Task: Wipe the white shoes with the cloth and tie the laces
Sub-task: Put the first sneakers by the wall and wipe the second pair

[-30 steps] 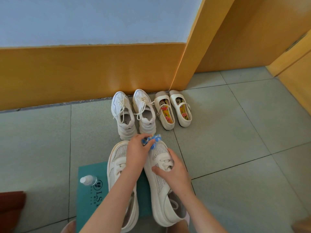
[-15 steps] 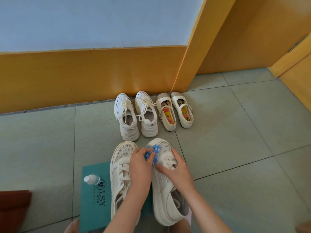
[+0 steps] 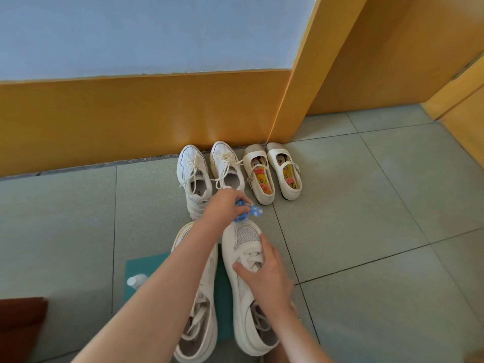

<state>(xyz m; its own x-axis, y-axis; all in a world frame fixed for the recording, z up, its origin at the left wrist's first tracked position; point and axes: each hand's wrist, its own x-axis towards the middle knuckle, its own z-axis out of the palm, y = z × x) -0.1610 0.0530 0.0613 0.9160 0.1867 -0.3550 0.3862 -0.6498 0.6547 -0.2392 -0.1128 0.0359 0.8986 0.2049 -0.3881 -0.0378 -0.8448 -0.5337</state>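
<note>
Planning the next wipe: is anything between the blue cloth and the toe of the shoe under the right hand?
Nothing visible. The blue cloth, held in the left hand, is just beyond the toe of the shoe, with an open gap between. The right hand grips it at the laces, clear of the toe.

Strap shoes [image 3: 262, 179] by wall [image 3: 131, 113]; bottle [image 3: 136, 281] on mat [image 3: 142, 265].

The white shoe [image 3: 230, 243] is smooth with perforated panels, the blue cloth [image 3: 248, 213] nubbly, the wood skirting [image 3: 131, 113] glossy.
</note>
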